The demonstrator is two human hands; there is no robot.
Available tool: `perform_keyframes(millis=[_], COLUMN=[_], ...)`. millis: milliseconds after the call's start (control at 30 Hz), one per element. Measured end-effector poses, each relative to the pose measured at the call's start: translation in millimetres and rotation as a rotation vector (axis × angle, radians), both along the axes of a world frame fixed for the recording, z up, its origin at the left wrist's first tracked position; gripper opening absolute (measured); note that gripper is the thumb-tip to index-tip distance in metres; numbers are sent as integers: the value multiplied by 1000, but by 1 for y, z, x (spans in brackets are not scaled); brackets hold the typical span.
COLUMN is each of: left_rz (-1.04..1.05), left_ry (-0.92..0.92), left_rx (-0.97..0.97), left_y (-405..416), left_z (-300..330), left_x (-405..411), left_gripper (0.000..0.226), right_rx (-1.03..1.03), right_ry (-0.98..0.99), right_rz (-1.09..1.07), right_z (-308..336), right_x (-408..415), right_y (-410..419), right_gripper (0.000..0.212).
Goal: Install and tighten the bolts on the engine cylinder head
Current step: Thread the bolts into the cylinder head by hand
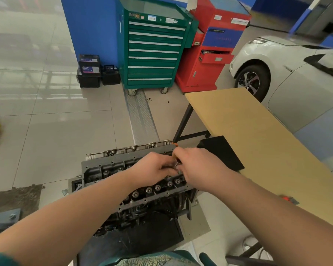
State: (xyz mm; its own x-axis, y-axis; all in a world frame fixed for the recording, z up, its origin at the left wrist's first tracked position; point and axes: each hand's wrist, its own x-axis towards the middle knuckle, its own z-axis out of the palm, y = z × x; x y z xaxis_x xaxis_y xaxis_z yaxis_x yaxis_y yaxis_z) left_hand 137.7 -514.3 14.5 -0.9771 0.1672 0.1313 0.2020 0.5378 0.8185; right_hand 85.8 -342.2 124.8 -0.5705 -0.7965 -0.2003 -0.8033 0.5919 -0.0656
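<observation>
Chrome ratchet (176, 162) gripped in right hand (198, 166); left hand (154, 167) pinches its socket end over head (104, 169). Tilted, it could slip off and round the bolt.

My left hand (154, 167) and right hand (198, 166) are bare: no gloves, rings, watch or wristband visible on either. Both forearms are uncovered along their whole visible length. At the lower left corner, a dark teal fabric sleeve edge (0, 259) shows on my left arm. At the bottom centre, my clothing appears as a dark teal garment (181, 255) beside a mottled grey-green patterned fabric (148, 261).
</observation>
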Motion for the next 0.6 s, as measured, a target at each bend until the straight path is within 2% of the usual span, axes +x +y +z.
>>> perform_keyframes(millis=[67, 167, 233, 300, 367, 500, 600], left_rz=[-64, -47, -5, 21, 25, -20, 36], left_ry=[-27, -40, 20, 72, 59, 59, 45], left_rx=[-13, 36, -10, -79, -70, -75, -44], left_y=[-1, 2, 3, 3, 0, 6, 12], left_z=[-1, -1, -5, -6, -7, -2, -1], left_x=[-2, 0, 0, 0, -2, 0, 0], left_gripper=[4, 18, 22, 22, 18, 16, 13], right_rx=[30, 132, 153, 63, 3, 59, 125], right_ry=[95, 224, 234, 92, -55, 55, 157], right_rz=[-37, -141, -158, -123, -51, -43, -122], right_z=[-1, -6, -8, -7, -1, -1, -10], right_x=[0, 2, 3, 2, 0, 2, 5], right_y=[1, -4, -4, -2, 3, 3, -8], right_gripper=[23, 46, 55, 49, 34, 22, 42])
